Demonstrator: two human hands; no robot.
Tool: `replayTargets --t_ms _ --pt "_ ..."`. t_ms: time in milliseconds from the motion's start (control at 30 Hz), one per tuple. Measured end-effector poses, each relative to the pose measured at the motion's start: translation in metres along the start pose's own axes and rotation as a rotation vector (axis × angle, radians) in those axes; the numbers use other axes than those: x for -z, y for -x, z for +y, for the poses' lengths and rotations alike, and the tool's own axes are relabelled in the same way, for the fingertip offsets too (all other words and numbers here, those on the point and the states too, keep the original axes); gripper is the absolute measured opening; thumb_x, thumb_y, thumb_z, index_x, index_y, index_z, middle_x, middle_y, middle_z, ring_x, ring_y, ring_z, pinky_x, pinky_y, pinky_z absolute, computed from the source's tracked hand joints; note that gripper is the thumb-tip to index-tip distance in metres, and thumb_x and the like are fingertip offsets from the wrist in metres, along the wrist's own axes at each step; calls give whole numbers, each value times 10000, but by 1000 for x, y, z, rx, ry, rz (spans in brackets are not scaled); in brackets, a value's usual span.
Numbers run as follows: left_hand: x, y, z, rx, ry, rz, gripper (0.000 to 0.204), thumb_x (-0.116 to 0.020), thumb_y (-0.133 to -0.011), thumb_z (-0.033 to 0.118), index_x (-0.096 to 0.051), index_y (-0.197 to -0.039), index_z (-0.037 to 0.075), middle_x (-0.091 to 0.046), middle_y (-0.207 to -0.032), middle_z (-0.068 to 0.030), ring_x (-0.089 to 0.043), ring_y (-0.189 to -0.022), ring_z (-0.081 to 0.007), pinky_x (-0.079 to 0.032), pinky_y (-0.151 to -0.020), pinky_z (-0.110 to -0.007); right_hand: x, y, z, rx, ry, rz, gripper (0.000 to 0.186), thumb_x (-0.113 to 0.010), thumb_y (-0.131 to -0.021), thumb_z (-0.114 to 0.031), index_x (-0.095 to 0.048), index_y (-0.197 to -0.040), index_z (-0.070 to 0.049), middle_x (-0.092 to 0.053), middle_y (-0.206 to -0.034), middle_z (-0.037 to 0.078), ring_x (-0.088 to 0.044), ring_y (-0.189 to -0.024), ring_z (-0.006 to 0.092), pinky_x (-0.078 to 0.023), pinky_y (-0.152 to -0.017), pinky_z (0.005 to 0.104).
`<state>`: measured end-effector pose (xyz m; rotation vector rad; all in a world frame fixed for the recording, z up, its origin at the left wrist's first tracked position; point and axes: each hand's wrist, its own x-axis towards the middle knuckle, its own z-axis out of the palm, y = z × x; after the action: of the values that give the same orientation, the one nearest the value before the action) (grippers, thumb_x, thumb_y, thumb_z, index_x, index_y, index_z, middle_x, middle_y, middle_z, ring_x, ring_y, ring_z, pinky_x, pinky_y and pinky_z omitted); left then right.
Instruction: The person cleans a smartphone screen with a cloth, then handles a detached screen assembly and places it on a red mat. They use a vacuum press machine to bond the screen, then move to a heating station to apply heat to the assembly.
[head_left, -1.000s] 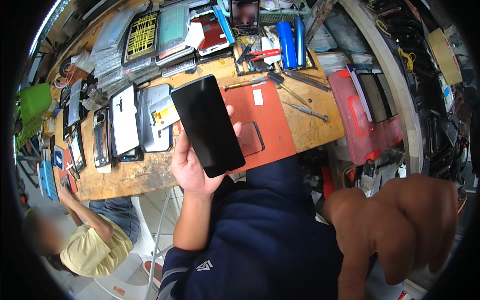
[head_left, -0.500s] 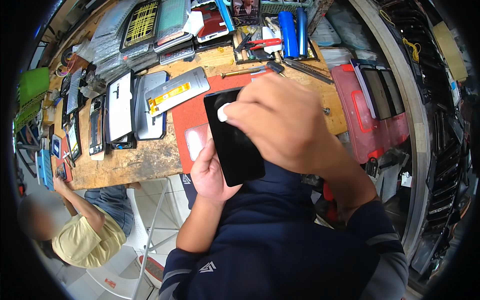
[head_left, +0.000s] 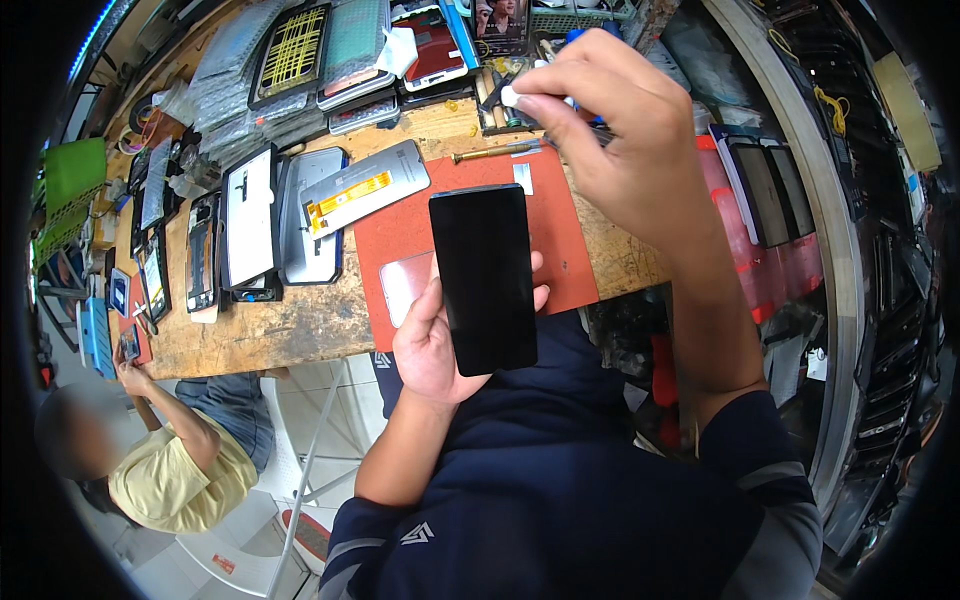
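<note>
My left hand (head_left: 428,345) is wrapped round a phone (head_left: 484,290) with a dark, glossy screen, its fingertips showing past the right edge. Raised over the far part of the bench, my right hand (head_left: 625,130) pinches a small white wad (head_left: 511,96) between thumb and finger, apart from the phone. Beneath both lies a red mat (head_left: 565,255). On it are a gold screwdriver (head_left: 485,154), a small silver strip (head_left: 524,178) and a pale rounded plate (head_left: 402,285), partly covered by my left hand. A grey screen panel with an orange flex cable (head_left: 350,200) overlaps the mat's left edge.
Opened phone parts (head_left: 203,250) and a white panel (head_left: 249,220) lie at left on the wooden bench (head_left: 290,335). Stacked bubble-wrapped screens (head_left: 225,75) stand behind. At right is a red case (head_left: 725,230). A person in a yellow shirt (head_left: 185,480) sits at lower left.
My right hand has lifted the white wad off the phone's screen and moved it away, up and to the right. The phone, still in my left hand, is now more upright in view.
</note>
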<state>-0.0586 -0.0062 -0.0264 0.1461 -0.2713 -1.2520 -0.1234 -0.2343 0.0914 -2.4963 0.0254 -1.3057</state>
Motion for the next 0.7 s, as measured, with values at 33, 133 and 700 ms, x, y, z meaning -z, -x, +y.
replayTargets --t_ms 33,133,700 --pt "1 0 1 1 18 -31 655 -299 -1162 417 -290 -1692 32 -283 -1745 -242 -275 -1616 -438 -245 -1310 -630 3 2 2 -34 -2 -14 113 -802 -890 34 -783 -995 -4 -688 -868 82 -644 -751 175 -491 -643 299" --pt "5 -1 2 -7 79 -29 656 -295 -1164 414 -289 -1688 19 -291 -1737 -256 -265 -1621 -432 -252 -1308 -627 10 8 9 -109 -59 -27 129 -800 -897 34 -794 -1021 0 -698 -880 72 -637 -753 158 -487 -648 291" --pt "14 -11 17 23 205 -218 639 -279 -1173 405 -314 -1680 19 -277 -1757 -209 -224 -1642 -396 -232 -1326 -597 49 22 95 -628 41 -679 130 -711 -889 -105 -762 -919 10 -718 -749 112 -663 -690 167 -536 -675 348"
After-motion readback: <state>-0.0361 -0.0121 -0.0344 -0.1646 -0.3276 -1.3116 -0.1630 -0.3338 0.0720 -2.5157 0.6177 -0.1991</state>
